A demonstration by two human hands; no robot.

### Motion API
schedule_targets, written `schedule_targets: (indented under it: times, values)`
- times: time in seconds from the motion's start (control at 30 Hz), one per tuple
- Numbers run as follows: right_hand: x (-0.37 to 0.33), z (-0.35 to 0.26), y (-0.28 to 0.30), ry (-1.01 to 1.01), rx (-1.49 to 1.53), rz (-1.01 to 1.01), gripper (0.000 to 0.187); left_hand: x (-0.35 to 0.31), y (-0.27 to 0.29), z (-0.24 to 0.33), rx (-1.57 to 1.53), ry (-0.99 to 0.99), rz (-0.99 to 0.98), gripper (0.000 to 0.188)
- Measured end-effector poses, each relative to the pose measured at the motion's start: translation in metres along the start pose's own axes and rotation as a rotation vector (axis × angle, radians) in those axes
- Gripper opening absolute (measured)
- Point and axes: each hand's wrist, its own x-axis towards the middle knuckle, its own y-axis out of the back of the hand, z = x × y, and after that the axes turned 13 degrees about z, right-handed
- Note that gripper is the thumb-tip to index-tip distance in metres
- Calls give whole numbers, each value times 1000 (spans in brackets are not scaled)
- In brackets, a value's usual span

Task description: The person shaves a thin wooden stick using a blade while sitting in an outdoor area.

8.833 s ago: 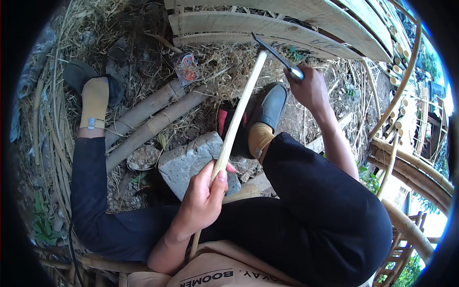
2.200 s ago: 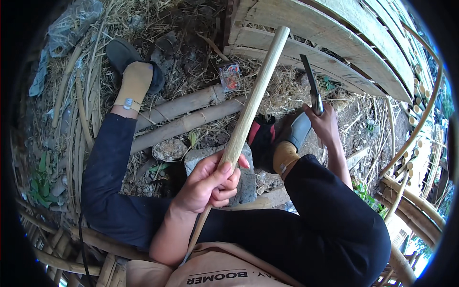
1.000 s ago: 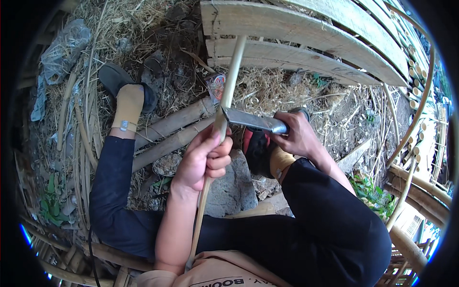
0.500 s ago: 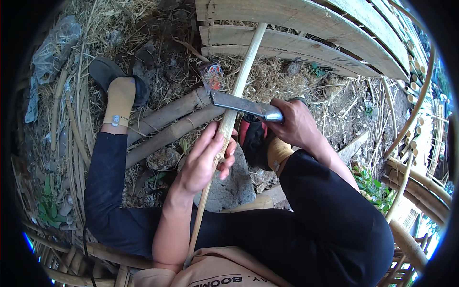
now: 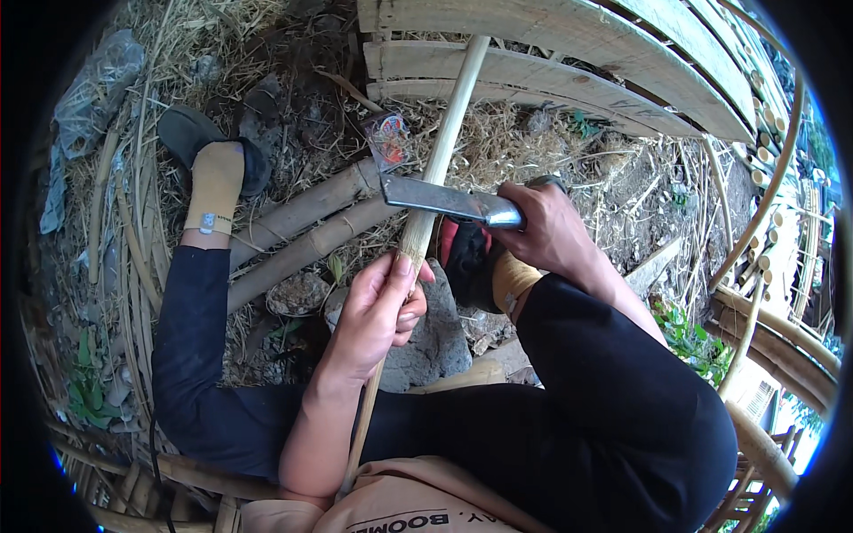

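Observation:
A long pale wooden stick [image 5: 451, 133], its surface shaved and fibrous, slants from my lap up to the wooden slats. My left hand [image 5: 380, 311] is closed round it at mid-length, thumb lying along the top. Just above that hand, a broad-bladed knife [image 5: 435, 196] with a dull grey blade crosses the stick and seems to touch it. My right hand [image 5: 544, 227] grips the knife at its handle end; the fingers hide most of the handle. The stick's lower end rests against my shirt.
Pale wooden slats [image 5: 533, 71] stand ahead. Two bamboo poles [image 5: 311, 240] lie on the straw-littered ground beside a grey stone [image 5: 431, 342]. A crumpled plastic bag [image 5: 99, 84] is at far left, and cut bamboo ends [image 5: 766, 222] are stacked at right. My legs frame the work.
My left fingers have closed more tightly round the stick from a looser hold. The knife stays across the stick almost where it was.

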Motion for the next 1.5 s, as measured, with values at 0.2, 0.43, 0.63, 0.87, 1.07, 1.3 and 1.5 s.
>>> schedule_targets:
  times: [0.2, 0.43, 0.63, 0.87, 1.07, 1.3, 1.5]
  values:
    - [6, -6, 3, -75, -138, 11, 18, 0, -5, -10, -119, 73, -60, 38]
    - [11, 0, 3, -96, -173, 50, 19, -7, -16, -6, -13, 19, -65, 30]
    - [22, 7, 3, -159, -209, 97, 17, -10, -14, -14, -44, 15, -93, 25]
    - [40, 14, 13, -155, -287, 94, 14, -10, -12, -14, -3, -38, -55, 25]
    - [25, -8, 10, -292, -35, 42, 15, -6, -6, -16, 76, -96, 45, 21]
    - [1, 3, 1, -102, -75, -52, 18, -2, -12, -20, 128, -131, 71, 25]
    - [11, 4, -8, -111, -166, 46, 24, -7, -14, -17, 9, -53, 25, 24]
